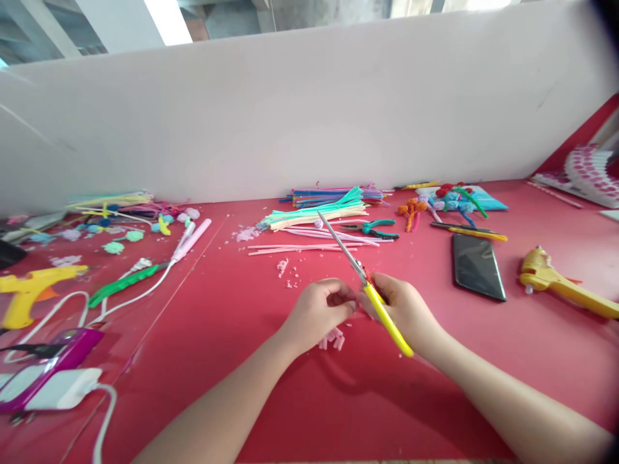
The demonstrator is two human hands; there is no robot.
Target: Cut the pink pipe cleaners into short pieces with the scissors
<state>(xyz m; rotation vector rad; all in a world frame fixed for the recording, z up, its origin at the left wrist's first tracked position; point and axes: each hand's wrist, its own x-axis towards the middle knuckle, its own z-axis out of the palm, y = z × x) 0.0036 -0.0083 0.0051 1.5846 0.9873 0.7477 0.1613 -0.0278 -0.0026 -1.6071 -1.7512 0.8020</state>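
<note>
My right hand (399,306) holds yellow-handled scissors (387,316), their silver blades pointing up and to the left. My left hand (326,309) meets it at the fingertips, its thumb and fingers pinched together; whatever lies between them is too small to make out. Below the left hand, a small pile of short pink pieces (333,338) rests on the red table (232,386). Beyond the hands are long pink pipe cleaners (300,247), a bundle of green and cream ones (319,212) and teal-handled pliers (374,227).
A black phone (478,265) and a yellow glue gun (565,283) lie at the right. On the left are another yellow glue gun (31,290), a green-handled tool (126,283), cables and a purple-and-white power strip (53,380). A white partition (290,122) stands behind.
</note>
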